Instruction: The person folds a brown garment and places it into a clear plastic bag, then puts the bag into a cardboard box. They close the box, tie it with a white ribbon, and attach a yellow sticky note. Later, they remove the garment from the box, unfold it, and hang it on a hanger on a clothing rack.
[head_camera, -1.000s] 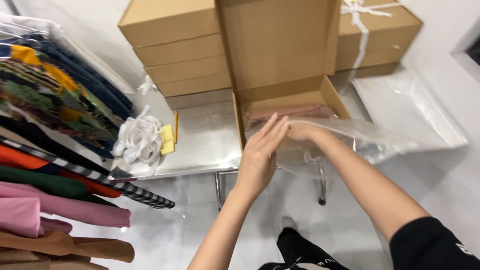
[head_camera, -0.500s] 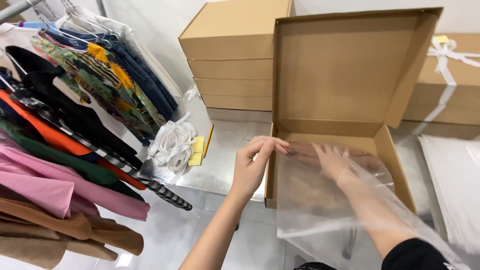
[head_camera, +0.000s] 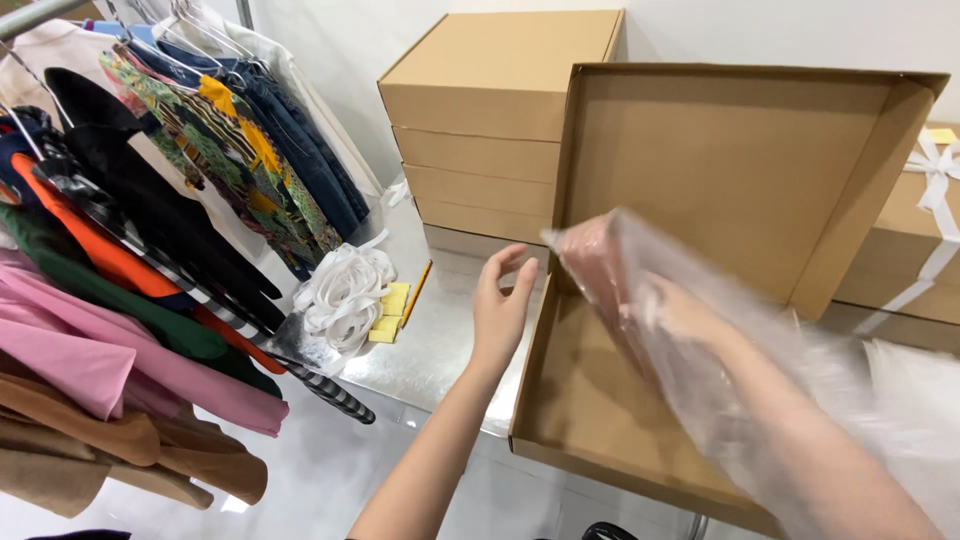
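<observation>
While my right hand (head_camera: 665, 305) grips the clear plastic bag (head_camera: 740, 360) over the open cardboard box (head_camera: 590, 420), my left hand (head_camera: 500, 310) hovers open just left of it.

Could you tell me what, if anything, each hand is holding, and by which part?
The right hand holds the clear bag from inside; the exact grip spot is blurred. The left hand holds nothing, open beside the box.

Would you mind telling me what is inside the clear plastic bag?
The clear plastic bag holds something pinkish at its upper end, blurred by motion. The right hand shows through the film, over the open brown cardboard box. Nothing more inside is discernible.
</observation>
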